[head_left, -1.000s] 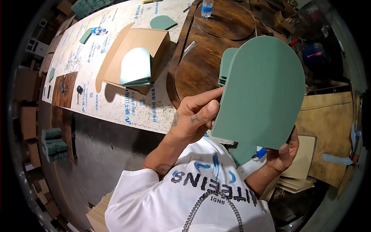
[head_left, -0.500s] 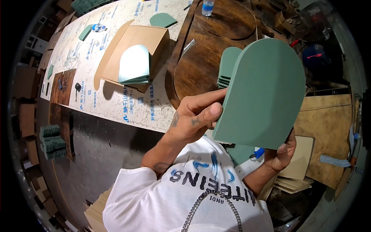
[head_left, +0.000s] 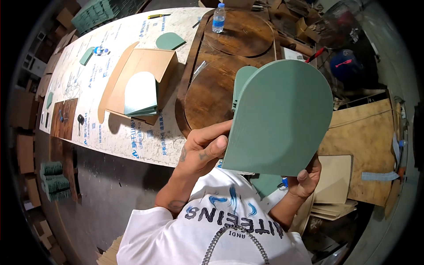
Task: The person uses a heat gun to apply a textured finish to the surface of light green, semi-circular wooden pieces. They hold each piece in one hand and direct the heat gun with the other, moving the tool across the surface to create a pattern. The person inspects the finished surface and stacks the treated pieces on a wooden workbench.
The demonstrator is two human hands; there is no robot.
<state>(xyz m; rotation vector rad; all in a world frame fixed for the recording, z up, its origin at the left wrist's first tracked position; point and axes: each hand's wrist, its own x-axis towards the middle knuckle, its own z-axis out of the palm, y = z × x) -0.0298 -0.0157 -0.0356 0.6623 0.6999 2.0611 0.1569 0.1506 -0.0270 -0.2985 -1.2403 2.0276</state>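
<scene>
A green arch-shaped board (head_left: 282, 117) is held up in front of me, its broad face toward me and its rounded end at the top. My left hand (head_left: 204, 148) grips its left edge, thumb on the near side. At the lower right corner my right hand (head_left: 308, 179) is closed on the board, its fingers partly hidden behind. Past the board's left edge shows part of a stack of similar green boards (head_left: 244, 77); the board covers the rest. Another small stack of green arched boards (head_left: 141, 92) lies on a light wooden piece (head_left: 145, 59) on the table.
The long white table (head_left: 106, 132) also bears a dark wooden panel with round recesses (head_left: 212, 95), a water bottle (head_left: 218, 18), a yellow-handled tool (head_left: 158, 16) and a single green board (head_left: 170, 41). Plywood sheets (head_left: 360, 150) stand at right. Green stacks (head_left: 55, 181) sit at left.
The whole view has shifted, so the board and both hands appear further left. The board looks tilted slightly differently, and both hands keep their hold on it.
</scene>
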